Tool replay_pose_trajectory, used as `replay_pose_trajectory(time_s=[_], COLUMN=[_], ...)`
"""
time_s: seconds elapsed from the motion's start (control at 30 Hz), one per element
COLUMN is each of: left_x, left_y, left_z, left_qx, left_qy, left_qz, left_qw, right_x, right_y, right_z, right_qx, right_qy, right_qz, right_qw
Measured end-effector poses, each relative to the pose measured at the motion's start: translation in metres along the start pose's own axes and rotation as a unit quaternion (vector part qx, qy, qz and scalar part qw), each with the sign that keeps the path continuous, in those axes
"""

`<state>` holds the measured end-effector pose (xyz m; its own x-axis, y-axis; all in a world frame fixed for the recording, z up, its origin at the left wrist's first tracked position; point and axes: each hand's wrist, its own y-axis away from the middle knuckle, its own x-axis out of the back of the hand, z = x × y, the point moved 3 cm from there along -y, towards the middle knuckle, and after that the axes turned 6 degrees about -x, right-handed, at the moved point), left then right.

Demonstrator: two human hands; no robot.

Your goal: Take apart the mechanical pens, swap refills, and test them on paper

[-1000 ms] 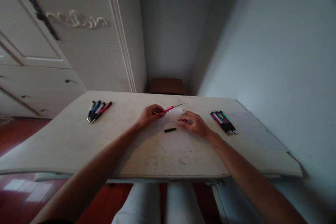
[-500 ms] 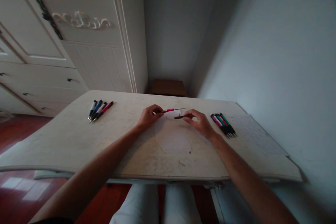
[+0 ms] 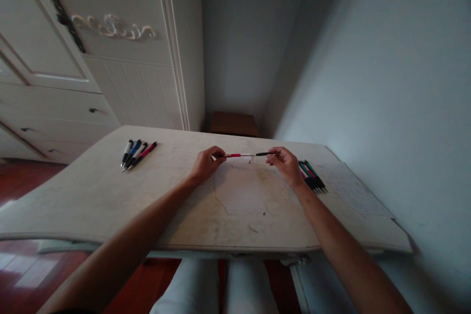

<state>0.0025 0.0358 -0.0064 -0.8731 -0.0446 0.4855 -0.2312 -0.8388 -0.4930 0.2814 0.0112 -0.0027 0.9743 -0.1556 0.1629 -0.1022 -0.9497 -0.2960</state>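
Observation:
Closed round the rear end of a red pen barrel (image 3: 233, 155), my left hand (image 3: 209, 162) holds it level above the table. A thin refill (image 3: 247, 155) sticks out of the barrel to the right. Between thumb and fingers my right hand (image 3: 285, 163) pinches a black pen grip (image 3: 262, 154), in line with the refill. The refill's tip is at or just inside the grip's near end; I cannot tell which. Below both hands lies a sheet of white paper (image 3: 241, 191).
Several pens (image 3: 137, 155) lie at the left of the white table (image 3: 165, 221). More pens (image 3: 315, 176) lie beside my right hand, partly hidden by it. A written sheet (image 3: 353, 189) is at the right edge. Small scraps (image 3: 253, 228) lie near the front.
My right hand has moved up and right, and the black grip has come into line with the refill. The red barrel has turned from a slight slant to nearly level.

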Motion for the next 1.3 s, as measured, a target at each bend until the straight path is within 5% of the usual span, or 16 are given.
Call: replay_pose_trajectory(time_s=[0.6,1.3], left_x=[-0.002,-0.005], left_y=[0.001,0.008], left_z=[0.004,0.011], left_qx=[-0.015,-0.115], left_qy=[0.004,-0.033], left_qz=[-0.021,-0.068], left_qw=[1.000,0.990], right_x=[-0.009,-0.024], right_y=[0.007,0.019], right_z=[0.001,-0.009], right_qx=[-0.023,-0.054], right_qy=[0.004,0.018], right_qz=[-0.035,-0.063], right_qw=[0.999,0.996])
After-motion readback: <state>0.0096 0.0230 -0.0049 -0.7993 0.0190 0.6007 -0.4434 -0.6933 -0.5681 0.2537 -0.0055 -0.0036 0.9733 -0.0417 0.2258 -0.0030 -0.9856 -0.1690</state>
